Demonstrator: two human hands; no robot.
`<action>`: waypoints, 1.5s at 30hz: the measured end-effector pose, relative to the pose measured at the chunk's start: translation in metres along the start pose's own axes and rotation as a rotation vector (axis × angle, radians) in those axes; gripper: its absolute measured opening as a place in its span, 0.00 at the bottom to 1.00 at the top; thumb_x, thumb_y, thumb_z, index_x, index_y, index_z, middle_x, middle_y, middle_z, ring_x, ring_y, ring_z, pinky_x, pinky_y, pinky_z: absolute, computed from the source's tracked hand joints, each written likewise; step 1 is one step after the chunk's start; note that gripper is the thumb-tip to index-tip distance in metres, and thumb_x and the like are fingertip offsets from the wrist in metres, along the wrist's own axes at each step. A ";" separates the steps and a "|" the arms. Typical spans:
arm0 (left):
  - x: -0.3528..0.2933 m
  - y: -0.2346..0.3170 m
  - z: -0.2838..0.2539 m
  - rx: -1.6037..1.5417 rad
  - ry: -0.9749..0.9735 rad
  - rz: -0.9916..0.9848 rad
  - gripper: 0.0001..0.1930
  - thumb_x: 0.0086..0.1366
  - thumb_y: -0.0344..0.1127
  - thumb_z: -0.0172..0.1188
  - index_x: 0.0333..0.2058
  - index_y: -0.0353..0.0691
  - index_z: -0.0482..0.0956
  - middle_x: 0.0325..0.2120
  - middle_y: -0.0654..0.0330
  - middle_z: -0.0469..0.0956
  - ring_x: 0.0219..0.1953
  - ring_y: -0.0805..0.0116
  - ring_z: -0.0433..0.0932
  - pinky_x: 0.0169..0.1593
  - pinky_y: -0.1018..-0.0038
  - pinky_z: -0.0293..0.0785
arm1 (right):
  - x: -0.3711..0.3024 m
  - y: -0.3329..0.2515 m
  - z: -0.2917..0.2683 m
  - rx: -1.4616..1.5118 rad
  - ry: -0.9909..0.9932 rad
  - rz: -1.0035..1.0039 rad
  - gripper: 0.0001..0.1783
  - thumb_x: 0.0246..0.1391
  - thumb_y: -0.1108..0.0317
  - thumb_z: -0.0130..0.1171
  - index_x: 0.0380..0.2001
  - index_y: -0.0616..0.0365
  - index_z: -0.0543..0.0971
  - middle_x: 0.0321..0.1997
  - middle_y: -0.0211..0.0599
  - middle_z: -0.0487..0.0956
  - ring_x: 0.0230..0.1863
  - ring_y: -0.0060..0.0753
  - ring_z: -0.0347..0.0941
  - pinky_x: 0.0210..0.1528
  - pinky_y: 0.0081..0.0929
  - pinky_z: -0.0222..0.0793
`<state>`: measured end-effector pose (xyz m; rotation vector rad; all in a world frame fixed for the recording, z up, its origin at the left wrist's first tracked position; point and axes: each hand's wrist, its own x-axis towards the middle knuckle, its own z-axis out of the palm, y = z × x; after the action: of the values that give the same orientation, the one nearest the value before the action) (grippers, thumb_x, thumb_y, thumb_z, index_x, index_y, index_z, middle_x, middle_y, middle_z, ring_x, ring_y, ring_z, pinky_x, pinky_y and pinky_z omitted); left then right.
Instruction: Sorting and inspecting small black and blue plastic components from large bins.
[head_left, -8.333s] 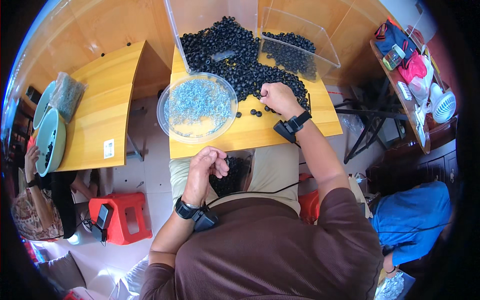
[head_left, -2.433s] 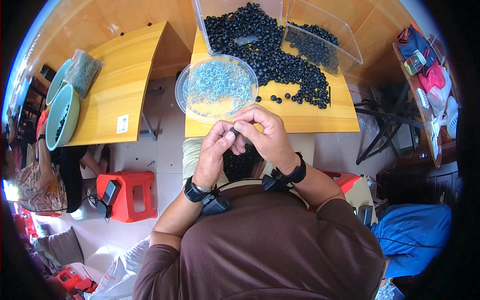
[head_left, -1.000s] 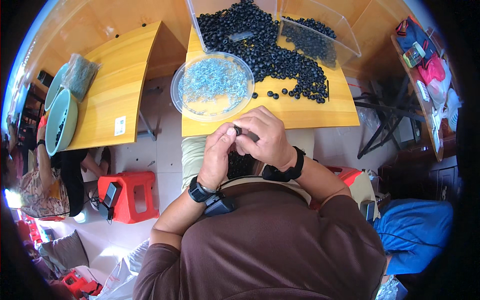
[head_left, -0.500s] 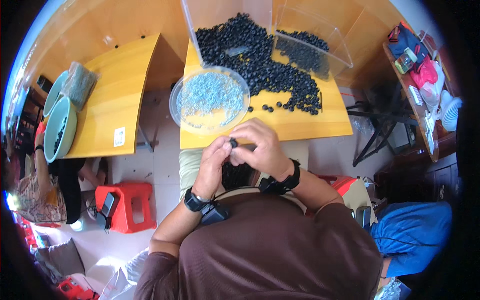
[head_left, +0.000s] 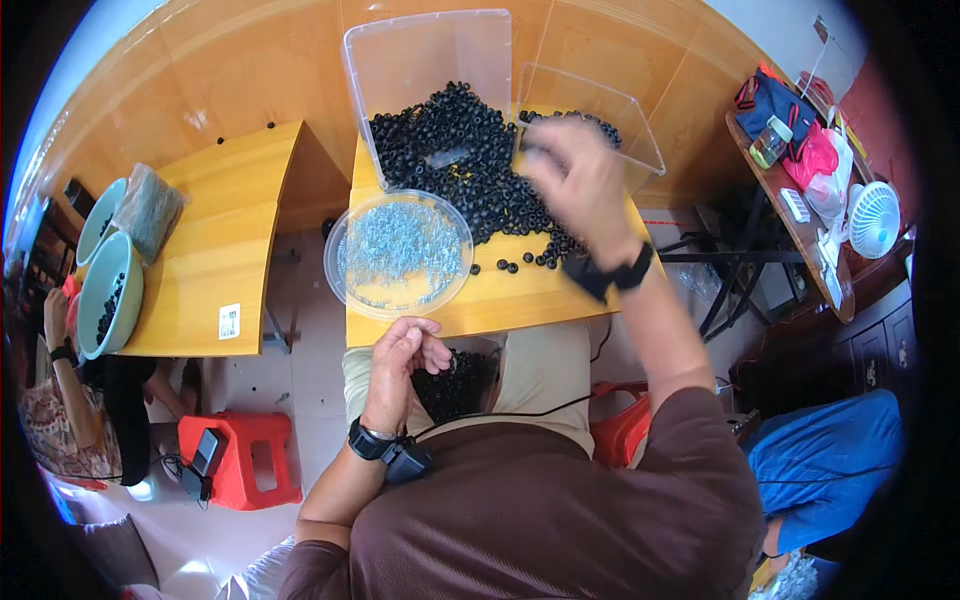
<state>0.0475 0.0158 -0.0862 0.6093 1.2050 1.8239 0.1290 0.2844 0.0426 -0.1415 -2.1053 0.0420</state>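
My left hand (head_left: 398, 368) is at the table's front edge, just below the round clear tub (head_left: 334, 283) of small silvery metal pieces (head_left: 400, 240). Its fingers are curled in toward the thumb, and whatever they may hold is hidden. Over the right part of a heap of small black round pieces (head_left: 450, 130), my right hand (head_left: 580, 180) is raised and smeared by motion, so its fingers cannot be read. More black pieces (head_left: 455, 385) lie in a dark pile at my lap, below the left hand.
A clear bin (head_left: 430, 50) lies tipped behind the heap, with another clear box (head_left: 648, 150) to its right. Green bowls (head_left: 112, 300) stand on the left table (head_left: 200, 280), near another person's hand (head_left: 57, 315). A red stool (head_left: 235, 455) and a side shelf with a fan (head_left: 873, 220) flank me.
My hands have parted from the small black piece they held together. The right has swept up and right over the heap; the left has dropped slightly. The view has shifted.
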 end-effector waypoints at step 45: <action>0.028 0.043 0.039 0.593 0.128 0.248 0.11 0.64 0.39 0.49 0.30 0.37 0.74 0.21 0.61 0.73 0.23 0.72 0.70 0.30 0.76 0.66 | -0.101 -0.203 0.001 0.599 -0.123 -0.041 0.36 0.26 0.59 0.72 0.43 0.59 0.71 0.48 0.40 0.72 0.62 0.46 0.61 0.67 0.50 0.44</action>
<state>0.0460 0.0514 -0.0323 1.0180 1.8477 1.7135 0.1620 0.0709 -0.0268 0.2692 -2.1242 0.6621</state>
